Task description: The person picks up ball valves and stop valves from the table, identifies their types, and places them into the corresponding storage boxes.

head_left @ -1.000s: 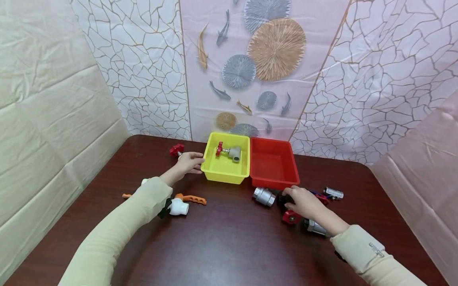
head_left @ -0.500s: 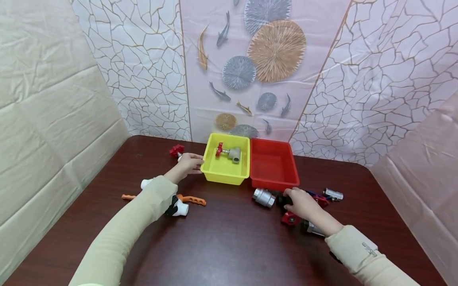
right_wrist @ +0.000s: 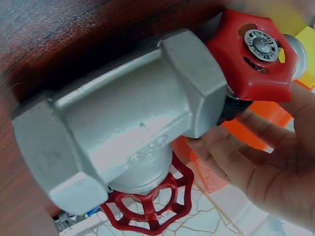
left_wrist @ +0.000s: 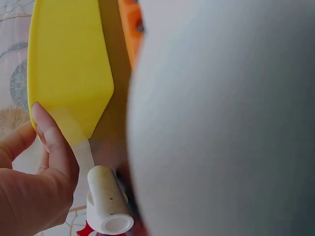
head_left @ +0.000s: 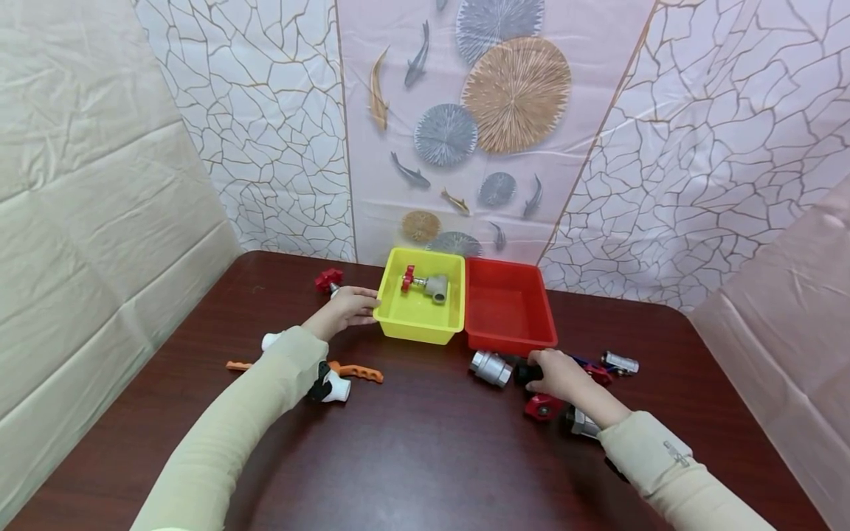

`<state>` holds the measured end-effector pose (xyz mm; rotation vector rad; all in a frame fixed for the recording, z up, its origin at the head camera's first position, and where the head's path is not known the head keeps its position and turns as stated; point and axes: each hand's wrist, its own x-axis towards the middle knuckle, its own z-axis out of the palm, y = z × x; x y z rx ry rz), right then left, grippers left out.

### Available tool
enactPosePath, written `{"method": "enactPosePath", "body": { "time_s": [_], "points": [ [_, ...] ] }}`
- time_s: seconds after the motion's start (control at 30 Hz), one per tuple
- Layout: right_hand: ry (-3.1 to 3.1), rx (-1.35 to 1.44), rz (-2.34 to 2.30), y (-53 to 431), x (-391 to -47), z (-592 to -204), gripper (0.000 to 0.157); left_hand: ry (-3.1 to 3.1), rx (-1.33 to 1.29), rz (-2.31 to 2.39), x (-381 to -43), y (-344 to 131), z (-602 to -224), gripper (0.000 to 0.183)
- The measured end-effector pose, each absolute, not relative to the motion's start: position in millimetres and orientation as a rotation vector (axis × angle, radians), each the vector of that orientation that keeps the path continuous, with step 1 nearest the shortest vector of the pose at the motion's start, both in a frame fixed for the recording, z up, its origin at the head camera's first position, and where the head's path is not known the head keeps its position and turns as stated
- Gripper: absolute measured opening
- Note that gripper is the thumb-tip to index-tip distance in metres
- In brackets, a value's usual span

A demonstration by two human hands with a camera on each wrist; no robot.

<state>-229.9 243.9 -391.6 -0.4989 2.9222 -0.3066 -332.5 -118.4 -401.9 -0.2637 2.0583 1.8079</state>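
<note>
My left hand (head_left: 344,310) pinches the left rim of a yellow bin (head_left: 418,330), with thumb and finger on either side of it in the left wrist view. In the bin lies a grey valve with a red handle (head_left: 434,286). My right hand (head_left: 561,377) grips the black part of a valve (head_left: 524,372) in front of the red bin (head_left: 511,343); the fingers partly hide it. A red knob (right_wrist: 256,54) sits beside that black part. In the right wrist view, a silver hex-ended valve (right_wrist: 128,113) with a red handwheel (right_wrist: 152,206) fills the foreground.
A silver fitting (head_left: 491,368) lies left of the right hand. Farther right is a small silver fitting (head_left: 620,362). White valves with orange handles (head_left: 358,372) lie by the left forearm. A red-handled valve (head_left: 328,279) stands behind the left hand.
My right hand has shifted slightly left and closed in on the black part. The left hand has settled on the yellow bin's rim, its forearm moving slightly right.
</note>
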Motion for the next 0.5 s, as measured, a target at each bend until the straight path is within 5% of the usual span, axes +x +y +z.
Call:
{"method": "enactPosePath", "body": {
  "time_s": [0.5],
  "points": [
    [2.969, -0.505, -0.301, 240.3, -233.6, -402.3, 0.03, 1.962, -0.357, 1.867, -335.0, -118.7, -403.7, 0.042]
  ]
}}
